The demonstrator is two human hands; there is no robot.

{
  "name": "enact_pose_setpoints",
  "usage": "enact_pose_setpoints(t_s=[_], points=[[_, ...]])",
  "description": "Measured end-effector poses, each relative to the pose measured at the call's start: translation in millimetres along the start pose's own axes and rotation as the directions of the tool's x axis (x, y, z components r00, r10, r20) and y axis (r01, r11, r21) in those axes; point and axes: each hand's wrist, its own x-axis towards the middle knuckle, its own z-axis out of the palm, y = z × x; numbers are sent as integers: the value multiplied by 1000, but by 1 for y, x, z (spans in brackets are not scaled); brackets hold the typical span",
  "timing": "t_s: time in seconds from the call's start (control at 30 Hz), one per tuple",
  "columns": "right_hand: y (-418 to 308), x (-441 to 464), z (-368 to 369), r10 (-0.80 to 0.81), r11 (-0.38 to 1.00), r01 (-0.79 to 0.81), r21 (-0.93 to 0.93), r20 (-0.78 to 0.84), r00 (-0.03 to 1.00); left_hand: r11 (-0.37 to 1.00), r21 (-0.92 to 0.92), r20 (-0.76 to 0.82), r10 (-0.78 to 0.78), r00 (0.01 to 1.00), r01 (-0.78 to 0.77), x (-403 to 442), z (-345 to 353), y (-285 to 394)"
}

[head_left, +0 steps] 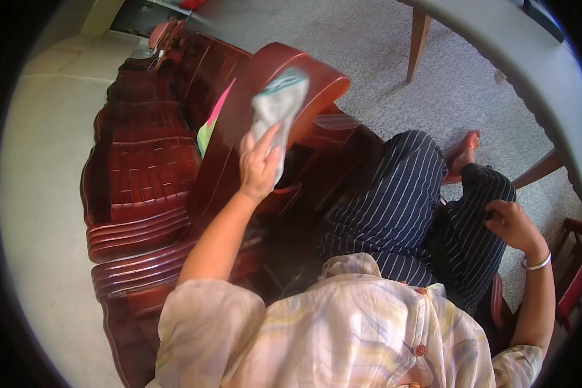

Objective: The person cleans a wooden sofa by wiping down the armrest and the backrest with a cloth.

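Observation:
My left hand [258, 165] is closed on one end of a pale grey sock [281, 103] with a green band near its far end. The sock is slightly blurred and stretches up over the wide, rounded armrest [271, 61] of a dark red wooden bench. My right hand [512, 225], with a bracelet at the wrist, rests by my knee over the striped trousers [407, 187]. Its fingers are curled together, and I cannot make out whether anything small is between them.
The long red wooden bench [145, 161] runs along the pale wall on the left. A pink and green piece [215, 119] lies behind the armrest. At the right stands a grey-topped table [498, 45] with wooden legs. A red shoe [462, 152] is on the speckled floor.

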Motion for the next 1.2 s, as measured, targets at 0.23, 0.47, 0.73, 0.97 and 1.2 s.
enact_pose_setpoints(t_s=[0.23, 0.47, 0.73, 0.97, 1.2], points=[[7, 1, 3, 15, 1000, -15, 25, -1, 1000, 650, 429, -240, -588, 773, 627, -199, -41, -121], [6, 3, 3, 7, 1000, -7, -29, 3, 1000, 187, 412, -353, -870, 345, 892, -175, -44, -114], [1, 5, 2, 27, 1000, -27, -12, 19, 999, 707, 234, -251, -618, 745, 667, -43, 2, -63], [2, 5, 2, 10, 1000, -10, -8, 6, 1000, 839, 277, -169, -437, 883, 468, 55, 26, -25], [4, 5, 2, -27, 999, 27, -23, -12, 1000, 870, 361, -72, -331, 941, 334, 106, 39, -2]])
